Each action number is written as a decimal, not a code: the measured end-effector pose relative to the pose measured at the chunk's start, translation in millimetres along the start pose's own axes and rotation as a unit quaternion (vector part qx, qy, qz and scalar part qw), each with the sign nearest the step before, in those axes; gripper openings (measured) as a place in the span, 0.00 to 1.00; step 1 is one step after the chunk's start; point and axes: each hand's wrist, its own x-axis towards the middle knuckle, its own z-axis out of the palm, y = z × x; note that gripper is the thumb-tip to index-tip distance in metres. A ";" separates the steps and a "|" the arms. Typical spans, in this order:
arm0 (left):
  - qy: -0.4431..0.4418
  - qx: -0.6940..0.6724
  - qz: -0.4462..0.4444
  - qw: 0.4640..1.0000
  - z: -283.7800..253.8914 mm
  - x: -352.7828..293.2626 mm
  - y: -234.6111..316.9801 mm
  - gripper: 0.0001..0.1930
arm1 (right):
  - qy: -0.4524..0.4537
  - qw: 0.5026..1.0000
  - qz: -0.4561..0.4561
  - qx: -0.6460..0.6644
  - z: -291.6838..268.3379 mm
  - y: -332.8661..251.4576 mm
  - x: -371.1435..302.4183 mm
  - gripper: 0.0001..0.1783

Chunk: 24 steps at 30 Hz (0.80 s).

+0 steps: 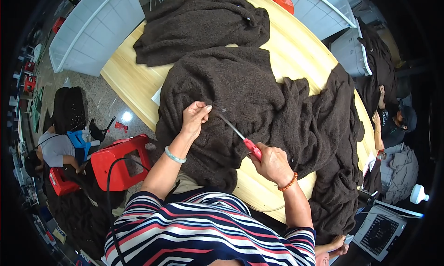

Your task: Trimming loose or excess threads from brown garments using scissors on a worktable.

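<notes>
A dark brown knitted garment [222, 81] lies spread and rumpled across the table in front of me. My left hand [196, 117] is closed in a pinch at its surface; whatever is between the fingertips is too small to make out. My right hand [274, 162] grips the red handle of a slim tool with a long metal shaft [234, 129]. The shaft points up and left, its tip close to the left fingertips against the knit. A small pale spot [224, 110] shows on the fabric near the tip.
Another brown knit piece [203, 28] lies farther back on the pale wooden table [300, 58], and more [333, 183] drapes over its right side. White bins [99, 28] stand around it. A red stool [121, 162] is at left. Other people sit left and right.
</notes>
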 end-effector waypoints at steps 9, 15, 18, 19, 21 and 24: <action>0.002 0.364 -0.094 0.927 -8.3 -52.2 28.2 0.13 | -0.011 0.998 0.026 0.048 9.5 15.5 -11.7 0.11; 0.112 0.708 0.130 0.685 33.5 -5.6 61.6 0.26 | 0.008 0.999 0.019 0.033 21.2 17.5 -13.4 0.11; 0.086 0.674 0.111 0.725 1.7 18.2 29.8 0.23 | 0.001 0.999 0.018 0.045 17.4 8.6 -10.9 0.10; 0.047 0.607 0.095 0.787 -9.8 22.5 24.6 0.21 | 0.002 0.999 0.021 0.045 15.7 7.9 -11.1 0.10; 0.033 0.287 -0.013 0.957 -16.9 10.9 21.7 0.05 | 0.008 0.998 0.022 0.057 15.6 8.7 -13.4 0.09; 0.000 0.031 -0.086 0.996 -26.7 -10.0 28.3 0.06 | -0.003 0.999 0.015 0.050 14.6 7.6 -12.5 0.09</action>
